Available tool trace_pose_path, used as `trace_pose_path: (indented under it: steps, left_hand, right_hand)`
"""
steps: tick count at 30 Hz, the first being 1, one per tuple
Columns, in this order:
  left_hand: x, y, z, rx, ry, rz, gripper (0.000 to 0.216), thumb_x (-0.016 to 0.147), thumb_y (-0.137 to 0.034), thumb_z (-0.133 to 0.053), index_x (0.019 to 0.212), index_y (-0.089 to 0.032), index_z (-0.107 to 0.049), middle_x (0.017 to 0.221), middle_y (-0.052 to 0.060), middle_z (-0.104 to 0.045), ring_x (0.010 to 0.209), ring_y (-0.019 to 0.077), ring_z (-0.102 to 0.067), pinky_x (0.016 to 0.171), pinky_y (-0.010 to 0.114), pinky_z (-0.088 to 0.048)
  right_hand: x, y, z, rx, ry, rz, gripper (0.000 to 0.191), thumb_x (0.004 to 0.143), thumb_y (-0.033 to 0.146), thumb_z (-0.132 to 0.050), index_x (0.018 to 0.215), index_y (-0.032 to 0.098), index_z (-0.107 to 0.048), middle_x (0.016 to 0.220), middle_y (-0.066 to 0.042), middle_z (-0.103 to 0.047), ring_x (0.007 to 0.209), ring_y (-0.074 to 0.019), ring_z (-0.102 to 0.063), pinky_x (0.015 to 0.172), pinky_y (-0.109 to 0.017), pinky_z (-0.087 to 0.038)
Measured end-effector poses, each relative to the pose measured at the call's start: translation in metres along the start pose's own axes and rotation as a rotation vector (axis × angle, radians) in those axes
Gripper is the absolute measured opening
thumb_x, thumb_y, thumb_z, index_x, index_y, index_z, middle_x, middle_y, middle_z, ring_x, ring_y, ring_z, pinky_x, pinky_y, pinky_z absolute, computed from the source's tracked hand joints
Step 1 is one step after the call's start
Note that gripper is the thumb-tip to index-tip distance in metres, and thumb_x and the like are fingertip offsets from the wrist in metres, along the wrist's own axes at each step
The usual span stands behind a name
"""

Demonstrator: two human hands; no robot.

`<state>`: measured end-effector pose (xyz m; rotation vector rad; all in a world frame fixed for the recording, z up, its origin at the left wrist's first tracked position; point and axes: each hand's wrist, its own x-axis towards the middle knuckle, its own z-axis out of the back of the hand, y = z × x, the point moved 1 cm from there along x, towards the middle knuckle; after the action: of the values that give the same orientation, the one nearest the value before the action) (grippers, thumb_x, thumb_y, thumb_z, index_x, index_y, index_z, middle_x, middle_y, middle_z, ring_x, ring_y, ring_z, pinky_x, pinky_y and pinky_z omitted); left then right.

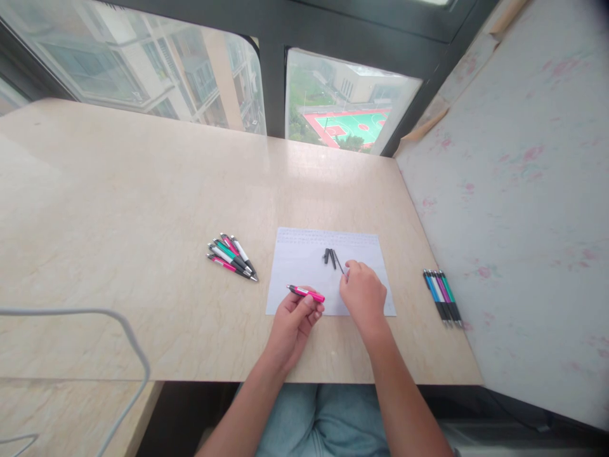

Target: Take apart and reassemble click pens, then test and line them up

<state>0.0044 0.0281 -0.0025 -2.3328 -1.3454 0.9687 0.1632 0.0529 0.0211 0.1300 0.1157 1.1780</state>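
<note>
My left hand (299,317) pinches a pink pen barrel (307,292) with a dark end, held above the front edge of a white sheet of paper (290,273). To its right, my right hand (362,289) is closed, with thumb and forefinger at the lower end of a thin dark pen refill (339,261). The fingers partly hide that end. Beside the refill, on the paper, lie a slim black pen part (332,257) and a short black piece with a clip (326,256). Rows of small writing run along the sheet's top.
A fanned pile of pink, green and white pens (231,257) lies left of the paper. Several pens (442,297) lie side by side at the right, near the patterned wall (523,190). A grey cable (128,330) loops at the left. Windows stand behind the table (143,209).
</note>
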Motion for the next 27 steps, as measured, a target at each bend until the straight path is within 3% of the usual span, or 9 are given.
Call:
trace_pose_path:
  steps: [4,7,12,16,21,27]
  left_hand:
    - [0.000,0.001,0.001,0.010,0.004,0.004,0.017,0.080,-0.022,-0.076,0.093,-0.015,-0.069,0.088,0.004,-0.070,0.073,0.0091,-0.065,0.069,0.019,-0.052]
    - [0.001,0.001,0.003,0.008,0.003,0.005,0.016,0.081,-0.022,-0.075,0.094,-0.014,-0.069,0.088,0.005,-0.070,0.073,0.0095,-0.065,0.069,0.019,-0.052]
    - [0.000,0.000,0.002,-0.039,-0.001,0.009,0.018,0.080,-0.021,-0.076,0.094,-0.014,-0.069,0.089,0.005,-0.070,0.073,0.0098,-0.065,0.069,0.019,-0.052]
    - [0.000,-0.001,0.001,-0.074,-0.004,0.007,0.017,0.079,-0.021,-0.077,0.093,-0.015,-0.069,0.090,0.005,-0.071,0.072,0.0092,-0.065,0.068,0.018,-0.052]
    - [0.000,-0.001,0.002,-0.054,-0.015,-0.033,0.018,0.079,-0.023,-0.077,0.093,-0.015,-0.069,0.090,0.005,-0.071,0.073,0.0095,-0.066,0.067,0.018,-0.052]
    - [-0.002,-0.001,-0.003,0.025,-0.032,-0.088,0.021,0.076,-0.026,-0.080,0.091,-0.016,-0.069,0.088,0.004,-0.071,0.071,0.0093,-0.066,0.068,0.019,-0.051]
  right_hand:
    - [0.010,0.002,0.005,-0.048,0.038,-0.023,0.023,0.085,0.011,-0.050,0.099,0.018,-0.066,0.091,-0.013,-0.069,0.083,-0.0254,-0.064,0.057,-0.030,-0.035]
    - [0.012,-0.005,0.008,0.021,-0.005,-0.038,0.020,0.082,0.011,-0.051,0.095,0.017,-0.066,0.091,-0.012,-0.068,0.081,-0.0240,-0.063,0.057,-0.030,-0.035]
    - [-0.014,-0.034,0.014,0.490,-0.041,0.052,0.013,0.086,0.023,-0.055,0.086,0.019,-0.067,0.080,-0.005,-0.066,0.074,-0.0190,-0.060,0.067,-0.030,-0.045]
    - [-0.049,-0.056,0.024,0.840,0.085,0.079,0.020,0.089,0.037,-0.059,0.094,0.021,-0.070,0.086,-0.005,-0.067,0.081,-0.0196,-0.062,0.065,-0.028,-0.049]
    - [-0.075,-0.064,0.038,0.839,0.063,0.162,0.016,0.091,0.034,-0.060,0.084,0.022,-0.069,0.084,-0.004,-0.068,0.080,-0.0183,-0.062,0.068,-0.028,-0.049]
    - [-0.078,-0.059,0.040,0.782,0.001,0.258,0.015,0.093,0.029,-0.058,0.084,0.022,-0.069,0.081,-0.003,-0.065,0.071,-0.0162,-0.059,0.066,-0.029,-0.048]
